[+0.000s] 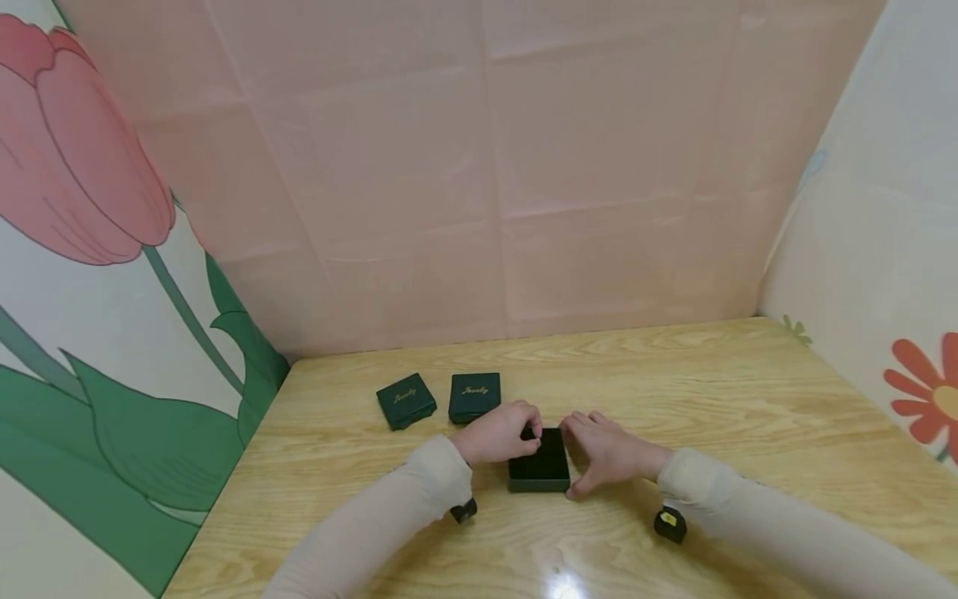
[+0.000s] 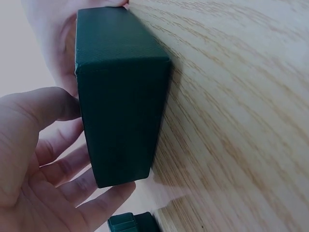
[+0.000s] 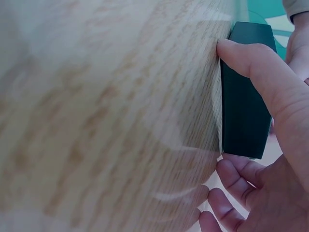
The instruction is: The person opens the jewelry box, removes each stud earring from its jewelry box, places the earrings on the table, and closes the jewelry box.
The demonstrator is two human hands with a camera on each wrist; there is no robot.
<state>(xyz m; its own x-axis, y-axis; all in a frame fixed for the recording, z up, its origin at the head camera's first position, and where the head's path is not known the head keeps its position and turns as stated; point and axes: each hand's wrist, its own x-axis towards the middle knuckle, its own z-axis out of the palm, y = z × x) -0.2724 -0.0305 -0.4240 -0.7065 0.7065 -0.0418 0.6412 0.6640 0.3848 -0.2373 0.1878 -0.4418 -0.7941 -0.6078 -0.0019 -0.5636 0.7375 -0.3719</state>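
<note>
A dark green jewelry box (image 1: 539, 485) sits on the table, its upper face showing black with no lettering. My right hand (image 1: 608, 453) holds its right side, thumb at the near corner and fingers at the far one. In the right wrist view, the thumb (image 3: 256, 63) lies along the box's green wall (image 3: 244, 106). Over the box's upper left bends my left hand (image 1: 500, 433), thumb and forefinger curved close together. The left wrist view has its thumb tip (image 2: 70, 105) at the box's upper edge; I cannot tell whether it pinches anything.
Two dark green boxes with gold lettering, a left one (image 1: 407, 401) and a right one (image 1: 475, 396), stand behind and left of the hands. A pink sheet (image 1: 486, 183) hangs behind the wood-grain table (image 1: 674, 374). Flower-printed panels flank it on both sides.
</note>
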